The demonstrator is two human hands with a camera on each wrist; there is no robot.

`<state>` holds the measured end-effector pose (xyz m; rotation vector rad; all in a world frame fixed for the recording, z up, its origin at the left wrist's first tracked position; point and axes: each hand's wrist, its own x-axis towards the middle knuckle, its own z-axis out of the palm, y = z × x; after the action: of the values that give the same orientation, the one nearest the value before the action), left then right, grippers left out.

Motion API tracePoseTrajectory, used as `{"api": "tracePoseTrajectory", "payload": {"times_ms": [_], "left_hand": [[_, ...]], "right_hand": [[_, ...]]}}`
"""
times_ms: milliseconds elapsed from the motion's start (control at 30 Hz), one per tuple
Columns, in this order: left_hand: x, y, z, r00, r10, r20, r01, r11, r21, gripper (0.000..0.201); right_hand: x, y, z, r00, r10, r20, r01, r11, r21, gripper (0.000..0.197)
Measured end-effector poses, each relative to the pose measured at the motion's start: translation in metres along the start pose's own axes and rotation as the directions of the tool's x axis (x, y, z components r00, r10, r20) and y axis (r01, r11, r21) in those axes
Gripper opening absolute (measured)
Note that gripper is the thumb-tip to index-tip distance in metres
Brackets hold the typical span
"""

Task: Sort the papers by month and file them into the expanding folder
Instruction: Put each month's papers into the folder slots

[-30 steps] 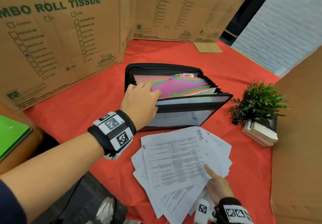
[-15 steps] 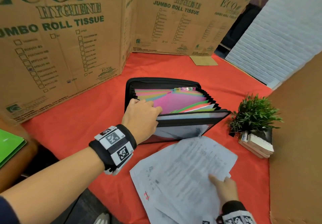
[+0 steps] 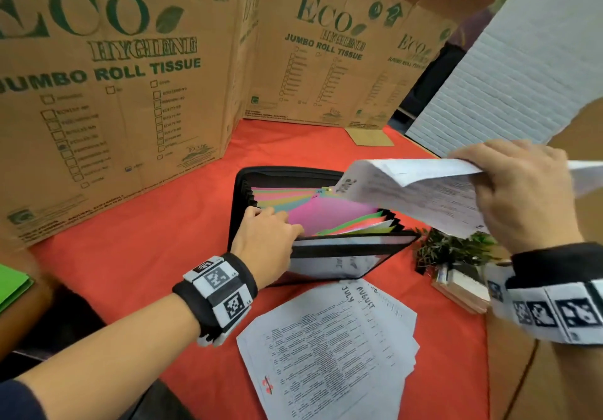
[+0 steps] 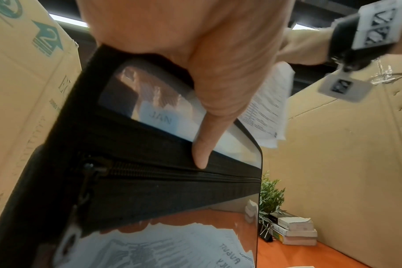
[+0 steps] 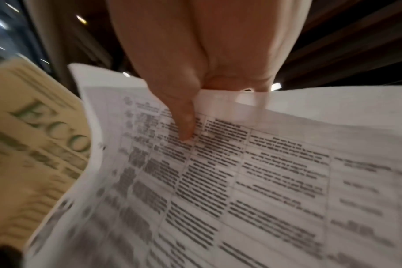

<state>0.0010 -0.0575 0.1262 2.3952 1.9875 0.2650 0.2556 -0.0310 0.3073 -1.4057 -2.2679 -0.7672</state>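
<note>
The expanding folder (image 3: 313, 223) stands open before me, my left hand (image 3: 266, 240) on its left end. The paper stack (image 3: 329, 344) lies nearer me. The plant (image 3: 450, 250) is right of the folder, below the sheet (image 3: 414, 191) in my right hand (image 3: 525, 194).

A red cloth (image 3: 163, 256) covers the table. Printed brown cardboard panels (image 3: 114, 93) reading "ECO HYGIENE JUMBO ROLL TISSUE" stand along its edge from nine to twelve o'clock. At two o'clock leans a white brick-patterned board (image 3: 509, 86), with plain cardboard (image 4: 344, 154) at three o'clock. A loose cardboard scrap (image 3: 368, 137) lies at one o'clock. Ceiling lights (image 5: 80, 19) glow overhead against dark beams.
</note>
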Motion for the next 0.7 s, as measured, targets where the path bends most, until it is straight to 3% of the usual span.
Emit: {"api": "tracePoseTrajectory", "payload": {"times_ms": [100,267,533,600,700], "left_hand": [[-0.002,0.0,-0.001,1.0,0.012,0.001,-0.012,1.0,0.003,0.03],[-0.004,-0.001,-0.003,0.999,0.047,-0.003,-0.047,0.999,0.01,0.026],[-0.007,-0.001,0.002,0.998,0.056,-0.007,-0.056,0.998,0.0,0.028],[-0.007,-0.001,0.003,0.998,0.059,-0.012,-0.059,0.998,-0.004,0.028],[-0.007,-0.002,0.003,0.997,0.063,-0.039,-0.065,0.997,-0.034,0.027]], "right_hand": [[0.031,-0.03,0.019,0.979,-0.181,0.091,0.189,0.977,-0.098,0.023],[0.045,-0.077,0.061,0.917,-0.329,0.226,0.357,0.929,-0.096,0.018],[0.065,-0.105,0.07,0.935,-0.338,0.11,0.351,0.927,-0.135,0.016],[0.067,-0.108,0.073,0.921,-0.359,0.148,0.377,0.919,-0.117,0.018],[0.066,-0.109,0.081,0.875,-0.396,0.278,0.4,0.915,0.045,0.021]]}}
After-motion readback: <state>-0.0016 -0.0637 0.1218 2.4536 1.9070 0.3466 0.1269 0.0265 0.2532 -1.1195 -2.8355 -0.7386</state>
